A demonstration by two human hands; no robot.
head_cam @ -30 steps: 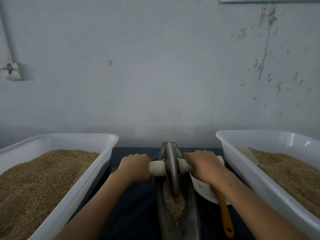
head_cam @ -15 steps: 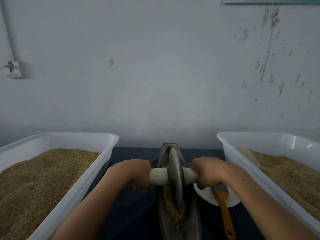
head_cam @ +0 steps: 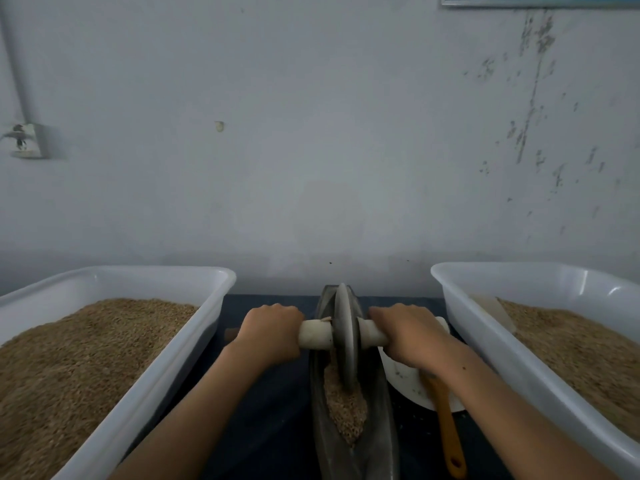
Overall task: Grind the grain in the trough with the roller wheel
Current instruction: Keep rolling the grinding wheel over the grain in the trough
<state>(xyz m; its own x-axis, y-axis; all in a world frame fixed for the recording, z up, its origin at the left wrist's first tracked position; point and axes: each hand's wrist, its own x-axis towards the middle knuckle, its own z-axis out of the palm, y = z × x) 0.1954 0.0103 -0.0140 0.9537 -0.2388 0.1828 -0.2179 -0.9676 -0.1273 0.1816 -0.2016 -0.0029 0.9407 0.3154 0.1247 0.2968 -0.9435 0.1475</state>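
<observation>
Fingers (head_cam: 277,311) of the left hand (head_cam: 268,336) and right hand (head_cam: 408,336) curl around the axle handle (head_cam: 315,336); roller wheel (head_cam: 344,341) stands upright in the trough (head_cam: 377,410) at the bench's (head_cam: 270,427) far edge, on grain (head_cam: 344,410).

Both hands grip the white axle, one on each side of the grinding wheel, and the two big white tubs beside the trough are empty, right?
Not quite. The head view shows both white tubs holding brown grain. The rest stands: the left hand and right hand grip the white axle either side of the grinding wheel.
</observation>
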